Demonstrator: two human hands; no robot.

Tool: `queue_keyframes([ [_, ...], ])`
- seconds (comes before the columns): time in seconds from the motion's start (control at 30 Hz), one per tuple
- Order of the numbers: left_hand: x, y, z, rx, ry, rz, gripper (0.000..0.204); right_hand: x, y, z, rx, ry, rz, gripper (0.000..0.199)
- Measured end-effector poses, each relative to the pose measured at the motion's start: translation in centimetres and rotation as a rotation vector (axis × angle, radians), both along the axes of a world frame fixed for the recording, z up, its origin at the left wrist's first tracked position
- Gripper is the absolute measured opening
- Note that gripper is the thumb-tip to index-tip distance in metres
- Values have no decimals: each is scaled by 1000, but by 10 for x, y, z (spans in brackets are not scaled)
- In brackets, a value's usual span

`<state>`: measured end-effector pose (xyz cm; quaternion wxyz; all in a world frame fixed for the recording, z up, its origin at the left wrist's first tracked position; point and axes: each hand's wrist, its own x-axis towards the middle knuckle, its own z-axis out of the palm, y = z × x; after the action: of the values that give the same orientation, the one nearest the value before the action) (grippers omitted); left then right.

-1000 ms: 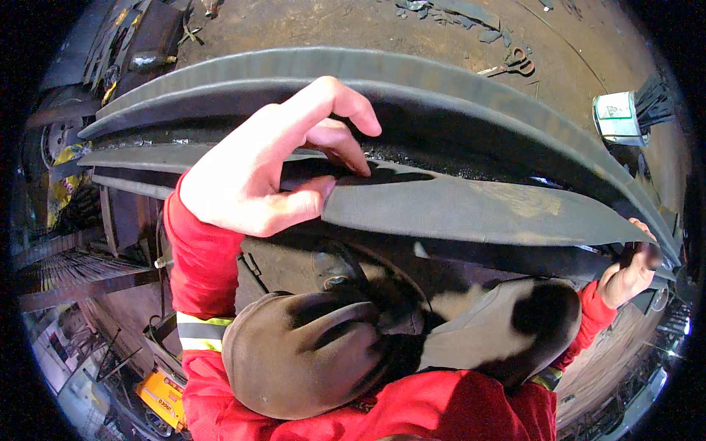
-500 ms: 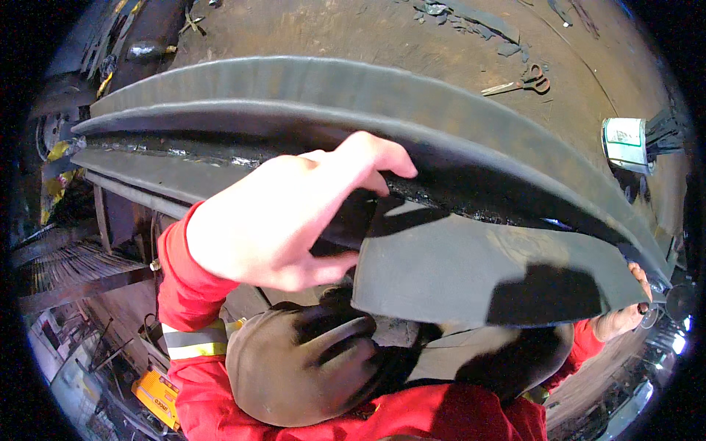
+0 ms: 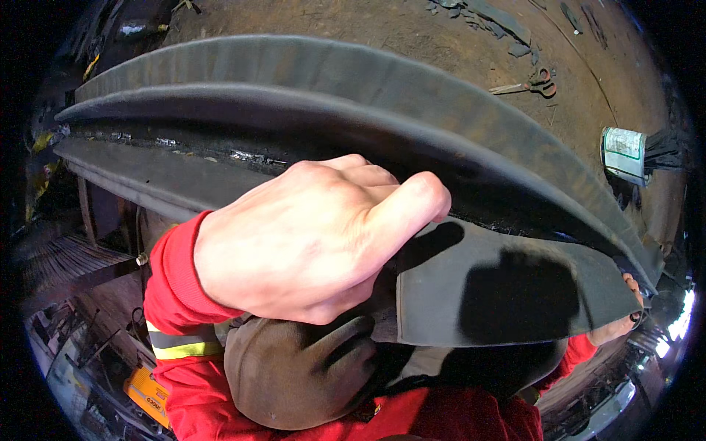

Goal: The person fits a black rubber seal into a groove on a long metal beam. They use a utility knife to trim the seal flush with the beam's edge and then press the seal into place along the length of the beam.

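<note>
A long, curved dark-grey flanged piece (image 3: pixel 294 70) lies across the view, with a dark groove and rough shiny bits along its seam. Against its near side is a flat grey sheet piece (image 3: pixel 434 294), crossed by dark shadows. My left hand (image 3: pixel 309 235) is over the groove by the sheet's left end, back of the hand up, fingers curled in. What those fingers hold, if anything, is hidden beneath the hand. At the far right my right hand (image 3: pixel 616 328) is closed around the sheet's narrow end, fingertips on top.
Scissors (image 3: pixel 544 83) with reddish handles lie on the brown ground beyond the curved piece. A whitish can (image 3: pixel 624 154) with dark rods in it is at the right. Dark scraps (image 3: pixel 507 29) are scattered at the top. An orange case (image 3: pixel 147 393) is at lower left.
My left hand has turned over and moved slightly right, its spread fingers now curled under. The view has shifted a little. My right hand stays on the sheet's end.
</note>
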<state>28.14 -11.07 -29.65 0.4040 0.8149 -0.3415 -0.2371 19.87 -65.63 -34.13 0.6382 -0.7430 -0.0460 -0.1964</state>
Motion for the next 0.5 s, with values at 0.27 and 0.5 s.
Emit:
queue_keyframes([
  [0.27, 2, -1, -2, -125, 68, 49, 88, 1, -2, 3, 39, 18, 16, 30],
  [0.5, 0, 0, 1, -60, 123, -7, 83, 1, -5, 5, -178, 3, -31, 31],
])
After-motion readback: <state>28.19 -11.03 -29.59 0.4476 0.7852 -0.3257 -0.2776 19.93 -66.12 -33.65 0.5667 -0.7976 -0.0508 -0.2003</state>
